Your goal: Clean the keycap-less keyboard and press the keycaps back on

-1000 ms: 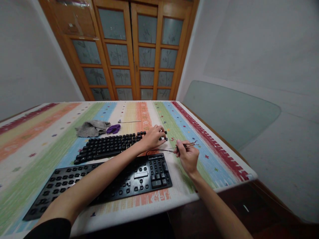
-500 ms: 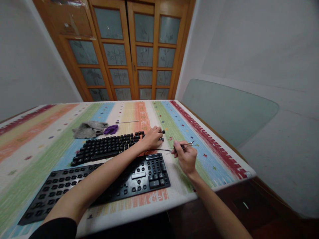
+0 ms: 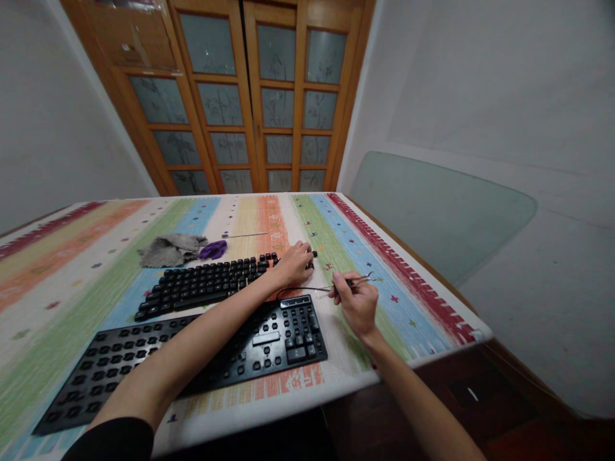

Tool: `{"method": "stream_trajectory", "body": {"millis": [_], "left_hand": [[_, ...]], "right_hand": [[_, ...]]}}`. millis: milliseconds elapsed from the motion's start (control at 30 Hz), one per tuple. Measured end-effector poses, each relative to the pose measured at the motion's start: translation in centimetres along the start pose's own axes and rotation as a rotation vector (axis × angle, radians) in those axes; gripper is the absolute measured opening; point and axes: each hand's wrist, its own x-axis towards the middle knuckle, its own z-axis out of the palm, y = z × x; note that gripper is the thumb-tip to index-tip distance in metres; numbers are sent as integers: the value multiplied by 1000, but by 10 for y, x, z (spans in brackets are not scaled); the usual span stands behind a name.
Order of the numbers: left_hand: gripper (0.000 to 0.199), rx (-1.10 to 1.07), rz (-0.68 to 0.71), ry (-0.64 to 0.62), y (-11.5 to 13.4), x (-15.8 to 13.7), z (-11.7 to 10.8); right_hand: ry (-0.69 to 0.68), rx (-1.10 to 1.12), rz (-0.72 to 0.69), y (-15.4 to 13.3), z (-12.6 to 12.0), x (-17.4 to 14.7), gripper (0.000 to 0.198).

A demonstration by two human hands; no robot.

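My left hand [image 3: 295, 264] reaches across the keyboard, fingertips bent down and closed on a small black keycap [image 3: 310, 265] at the right end of the loose keycaps. Rows of black keycaps [image 3: 202, 282] lie on the cloth behind the keyboard. My right hand [image 3: 356, 302] is closed around a keycap puller [image 3: 361, 279], whose thin metal prongs stick out past the fist on the right and fine wires on the left. Below both hands lies a black keyboard [image 3: 266, 352], mostly stripped to its switch stems, with some keys in its number pad. My left forearm hides its middle.
A grey cloth [image 3: 172, 250] and a purple cloth [image 3: 213, 250] lie behind the keycaps, near a thin rod-like tool [image 3: 245, 235]. The keyboard's black cable [image 3: 293, 289] curves toward my right hand. A striped tablecloth [image 3: 408, 307] covers the table.
My left fingertips have shifted slightly around the keycap at the row's right end. My right hand keeps its grip on the puller, and the view has drifted slightly.
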Motion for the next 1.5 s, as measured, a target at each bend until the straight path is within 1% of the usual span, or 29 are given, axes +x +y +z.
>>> {"method": "stream_trajectory", "body": {"millis": [167, 267, 367, 467, 533, 633, 733, 800, 900, 1000, 1067, 1167, 1300, 1367, 1500], "left_hand": [[9, -15, -7, 6, -3, 1, 2], [10, -29, -12, 14, -3, 0, 0], [13, -47, -18, 27, -4, -5, -6], [14, -61, -30, 45, -6, -17, -17], [12, -86, -29, 61, -6, -31, -25], [9, -190, 16, 93, -1, -62, -40], [12, -296, 59, 52, 14, -99, -56], [15, -347, 17, 7, 27, -123, -64], [18, -379, -13, -29, 47, -152, -70], [23, -400, -37, -32, 60, -169, -67], [27, -411, -42, -28, 63, -174, -63], [31, -418, -43, -35, 64, -177, -57], [31, -414, -48, -56, 63, -177, -53], [29, -418, -48, -59, 63, -176, -53], [24, -431, -45, -37, 64, -177, -52]], "right_hand": [[-5, 3, 21, 1, 0, 0, 41], [-11, -4, 10, 1, 0, -1, 41], [-12, 2, 9, 2, -1, -1, 42], [-28, 14, 24, 2, -2, -1, 44], [-66, 14, 23, 1, -1, -2, 45], [-151, 27, 17, -1, 0, -7, 47], [-258, 53, 21, -2, 1, -15, 47], [-333, 70, 14, -4, 2, -23, 43], [-420, 84, -33, -10, 5, -32, 38], [-477, 81, -77, -18, 9, -39, 39], [-499, 63, -96, -21, 13, -41, 41], [-483, 9, -147, -24, 17, -44, 43], [-483, -42, -225, -24, 23, -47, 34], [-511, -77, -265, -25, 25, -49, 31], [-592, -149, -359, -29, 30, -49, 33]]}}
